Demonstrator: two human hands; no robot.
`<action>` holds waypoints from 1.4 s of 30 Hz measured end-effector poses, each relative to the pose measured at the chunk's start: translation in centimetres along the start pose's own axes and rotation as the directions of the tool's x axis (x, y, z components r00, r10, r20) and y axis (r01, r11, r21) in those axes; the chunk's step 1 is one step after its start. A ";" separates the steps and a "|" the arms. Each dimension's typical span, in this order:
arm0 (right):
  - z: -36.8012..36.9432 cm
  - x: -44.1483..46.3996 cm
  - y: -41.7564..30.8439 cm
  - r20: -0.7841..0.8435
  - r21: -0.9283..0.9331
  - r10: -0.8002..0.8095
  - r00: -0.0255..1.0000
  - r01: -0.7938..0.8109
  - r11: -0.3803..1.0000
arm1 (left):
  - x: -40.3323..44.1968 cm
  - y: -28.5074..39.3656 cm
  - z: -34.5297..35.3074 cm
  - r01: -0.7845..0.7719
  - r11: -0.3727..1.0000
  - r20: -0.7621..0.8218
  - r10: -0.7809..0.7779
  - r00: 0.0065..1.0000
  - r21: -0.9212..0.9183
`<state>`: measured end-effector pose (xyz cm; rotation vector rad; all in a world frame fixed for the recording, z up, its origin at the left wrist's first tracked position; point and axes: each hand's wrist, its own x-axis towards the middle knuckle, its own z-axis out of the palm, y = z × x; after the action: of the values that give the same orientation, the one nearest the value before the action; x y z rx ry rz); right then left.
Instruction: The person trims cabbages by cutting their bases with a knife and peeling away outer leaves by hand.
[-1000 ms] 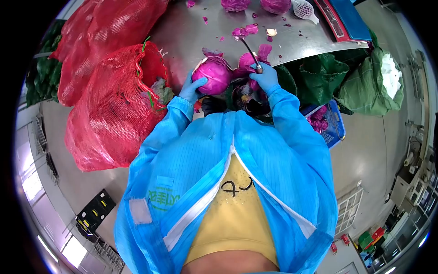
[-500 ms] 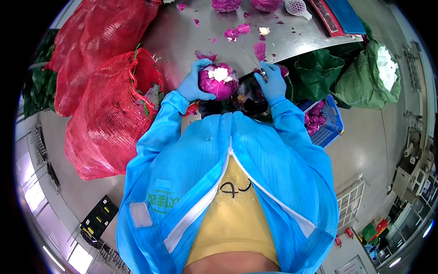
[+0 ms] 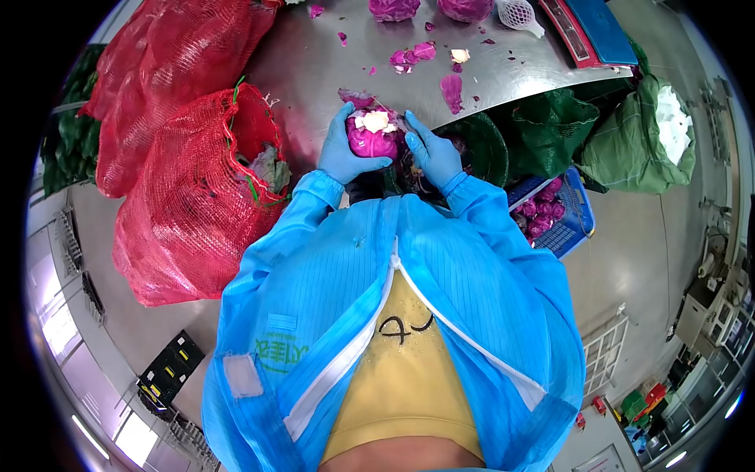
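Head view: the left hand (image 3: 340,151) curls its fingers around a purple cabbage (image 3: 370,144), its pale stem end (image 3: 374,121) facing up; the right hand (image 3: 434,156) sits close at the cabbage's other side, its fingers drawn together, whatever they grip impossible to tell. Beyond the fingers lies a metal table (image 3: 330,55); left of them, a red mesh bag (image 3: 185,208)

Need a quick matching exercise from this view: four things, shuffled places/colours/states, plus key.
Column 1
1. Left hand
2. Net sleeve
3. Plastic basket
4. Mesh sack nearest the left sleeve

Column 2
A. Blue, with purple pieces inside
B. Red, mouth open
C. Cupped around a purple cabbage
D. White, lying on the metal table

Pairs: 1-C, 2-D, 3-A, 4-B
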<state>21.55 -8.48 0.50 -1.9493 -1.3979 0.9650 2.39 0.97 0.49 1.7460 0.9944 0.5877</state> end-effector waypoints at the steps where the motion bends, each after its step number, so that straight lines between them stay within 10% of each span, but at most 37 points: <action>1: 0.0 0.4 0.3 -0.003 -0.002 0.001 1.000 -0.001 1.000 | 0.2 -0.2 0.0 -0.003 1.000 0.001 0.003 1.000 -0.002; 22: -1.7 2.7 -0.5 0.025 -0.339 0.027 0.999 -0.017 0.941 | 2.3 1.3 0.4 -0.114 0.960 0.048 0.106 0.993 0.255; 42: -1.1 2.5 0.0 -0.156 -0.040 0.170 0.973 -0.178 0.983 | 3.3 4.0 1.9 0.016 0.863 0.031 -0.037 0.999 0.506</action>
<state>22.97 -6.15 0.57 -2.1659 -1.1946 0.8425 7.03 2.05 3.22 2.1891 1.2188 0.2792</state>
